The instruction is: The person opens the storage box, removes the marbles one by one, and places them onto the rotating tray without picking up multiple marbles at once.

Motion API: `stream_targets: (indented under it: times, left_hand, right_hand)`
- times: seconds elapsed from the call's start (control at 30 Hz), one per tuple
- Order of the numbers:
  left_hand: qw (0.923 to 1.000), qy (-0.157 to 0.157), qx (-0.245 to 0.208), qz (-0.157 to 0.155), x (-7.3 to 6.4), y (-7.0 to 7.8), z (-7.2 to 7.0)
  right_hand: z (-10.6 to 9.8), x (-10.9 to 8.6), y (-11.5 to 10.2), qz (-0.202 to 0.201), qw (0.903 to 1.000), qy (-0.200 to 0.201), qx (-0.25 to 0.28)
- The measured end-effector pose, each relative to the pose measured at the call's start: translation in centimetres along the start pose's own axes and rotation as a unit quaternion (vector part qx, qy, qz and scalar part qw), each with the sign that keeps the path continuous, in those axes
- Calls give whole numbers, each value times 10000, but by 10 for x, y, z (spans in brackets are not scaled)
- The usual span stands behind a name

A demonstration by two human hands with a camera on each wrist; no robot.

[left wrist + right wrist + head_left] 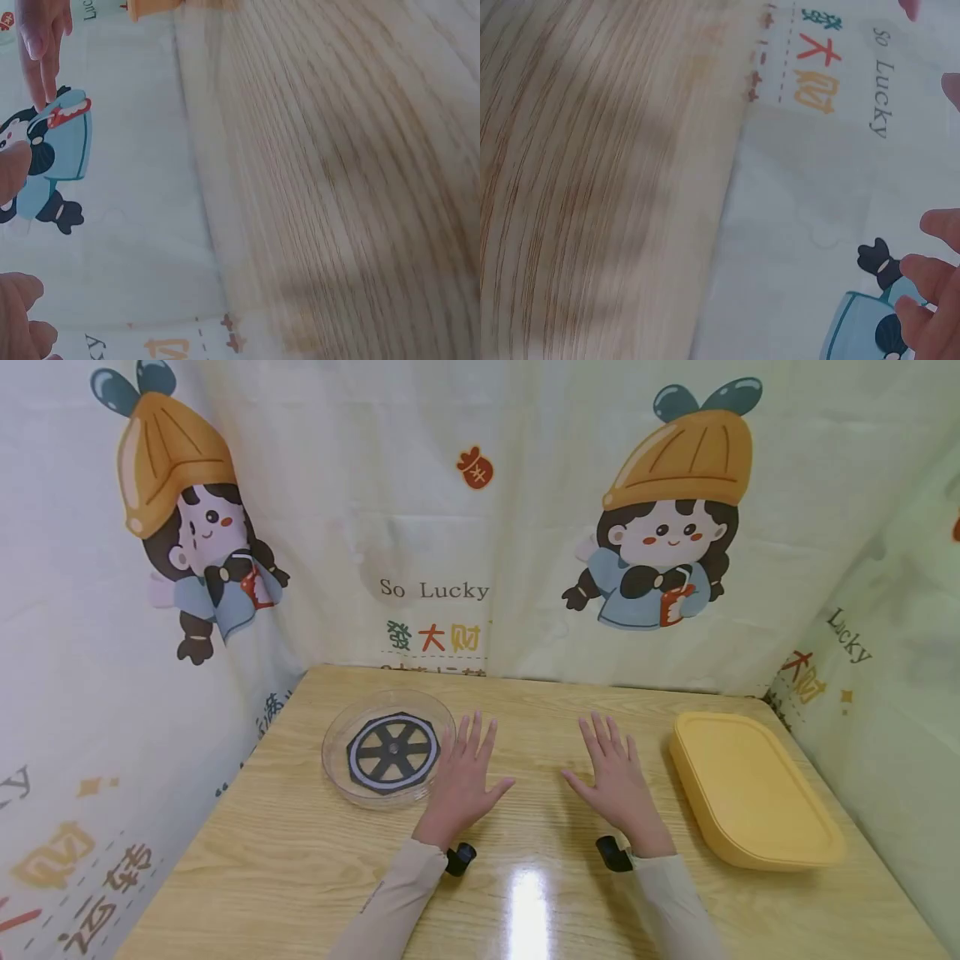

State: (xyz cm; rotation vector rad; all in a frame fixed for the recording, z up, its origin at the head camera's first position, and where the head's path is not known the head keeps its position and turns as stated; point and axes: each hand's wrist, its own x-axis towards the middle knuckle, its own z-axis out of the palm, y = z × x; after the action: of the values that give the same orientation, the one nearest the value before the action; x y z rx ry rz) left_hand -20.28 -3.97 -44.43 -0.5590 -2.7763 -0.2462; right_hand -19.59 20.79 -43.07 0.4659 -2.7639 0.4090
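In the head view my left hand (pixel 461 781) is held over the table with straight, spread fingers and nothing in it. It overlaps the right edge of a clear round dish (pixel 335 777); whether it touches the dish I cannot tell. Inside the dish lies a dark, spoked, wheel-like piece (pixel 393 749) with a pale ring. To the right, my right hand (pixel 617 781) is likewise spread and holds nothing. A yellow lidded box (pixel 757 785) stands beyond it. Each wrist view catches only a few fingertips of its own hand, among them right fingers (pixel 926 281).
The wooden table (pixel 540 827) reaches back to a printed curtain (pixel 540 527), which also hangs along both sides. A black wrist camera (pixel 461 858) sits at the left cuff, and another black camera (pixel 613 854) at the right one.
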Motion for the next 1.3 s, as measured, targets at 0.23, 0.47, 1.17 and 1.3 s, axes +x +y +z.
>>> stream_targets:
  times: [0.23, 0.47, 1.17, 1.3]
  left_hand:
    - [9997, -22, -198, 168, 6, 11, 4]
    - [9987, -182, -263, 387, 12, 32, 6]
    - [9809, -504, 518, 1807, 43, 117, 38]
    - [9741, -578, 681, 2077, 45, 136, 43]
  right_hand:
    - [-9, -10, 19, 98, 9998, 73, 171]
    - [-33, -28, 40, 216, 9996, 15, 184]
    - [-79, -81, 117, 838, 9962, -154, -185]
    - [-79, -88, 131, 974, 9947, -242, -205]
